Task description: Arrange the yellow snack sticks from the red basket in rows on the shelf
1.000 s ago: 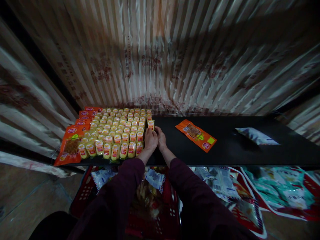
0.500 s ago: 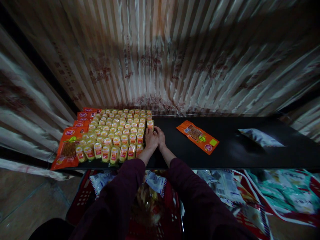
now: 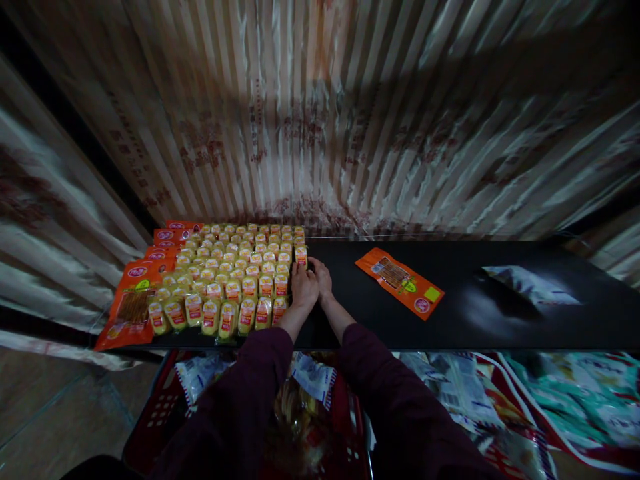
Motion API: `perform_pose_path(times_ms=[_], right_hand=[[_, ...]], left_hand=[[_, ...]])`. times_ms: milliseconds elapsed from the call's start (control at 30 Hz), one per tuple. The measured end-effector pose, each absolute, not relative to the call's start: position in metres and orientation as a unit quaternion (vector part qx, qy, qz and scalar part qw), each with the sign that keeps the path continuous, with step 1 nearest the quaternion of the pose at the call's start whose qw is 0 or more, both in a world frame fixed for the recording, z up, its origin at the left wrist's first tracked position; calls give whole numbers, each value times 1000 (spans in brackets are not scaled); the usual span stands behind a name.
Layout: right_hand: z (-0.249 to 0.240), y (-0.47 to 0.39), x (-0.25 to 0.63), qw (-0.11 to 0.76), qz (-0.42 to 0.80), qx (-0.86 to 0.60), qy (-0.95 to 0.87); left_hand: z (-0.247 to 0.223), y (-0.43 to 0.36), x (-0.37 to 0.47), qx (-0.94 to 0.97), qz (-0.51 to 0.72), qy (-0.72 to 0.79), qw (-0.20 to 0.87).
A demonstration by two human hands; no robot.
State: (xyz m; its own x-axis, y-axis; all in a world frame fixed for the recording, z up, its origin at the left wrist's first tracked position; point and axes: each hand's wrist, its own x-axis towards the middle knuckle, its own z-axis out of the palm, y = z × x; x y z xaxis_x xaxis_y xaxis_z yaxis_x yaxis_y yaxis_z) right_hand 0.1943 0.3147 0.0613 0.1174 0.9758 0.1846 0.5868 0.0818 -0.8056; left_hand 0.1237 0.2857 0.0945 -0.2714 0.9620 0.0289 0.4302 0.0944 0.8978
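Observation:
Small yellow wrapped cakes (image 3: 233, 289) with red and white labels stand in close rows on the left of a black shelf (image 3: 380, 330). My left hand (image 3: 304, 288) is at the right edge of these rows, its fingers closed at the lower edge of one wrapped cake (image 3: 301, 256) in the rightmost column. Right beside it, my right hand (image 3: 323, 279) has its fingers curled inward toward the left hand. Whatever lies between the two hands is hidden by the fingers.
Several orange snack packets (image 3: 131, 300) overlap at the left end. Another orange packet (image 3: 400, 283) lies flat to the right, with a white and blue packet (image 3: 531, 285) farther along. Under the shelf's front edge are a red basket (image 3: 163, 397) and bags (image 3: 465, 387). Striped sheeting (image 3: 320, 120) hangs behind.
The whole scene sits slightly lower in the picture as the camera has tilted. Both hands stay at the right edge of the cake rows, with only a slight shift of the fingers.

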Motion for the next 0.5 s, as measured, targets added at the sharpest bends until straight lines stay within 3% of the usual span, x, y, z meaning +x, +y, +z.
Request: perform_pose_path(times_ms=[500], right_hand=[[59,338,203,391,294,-634,-599]], left_hand=[[108,280,124,526,380,691,320]])
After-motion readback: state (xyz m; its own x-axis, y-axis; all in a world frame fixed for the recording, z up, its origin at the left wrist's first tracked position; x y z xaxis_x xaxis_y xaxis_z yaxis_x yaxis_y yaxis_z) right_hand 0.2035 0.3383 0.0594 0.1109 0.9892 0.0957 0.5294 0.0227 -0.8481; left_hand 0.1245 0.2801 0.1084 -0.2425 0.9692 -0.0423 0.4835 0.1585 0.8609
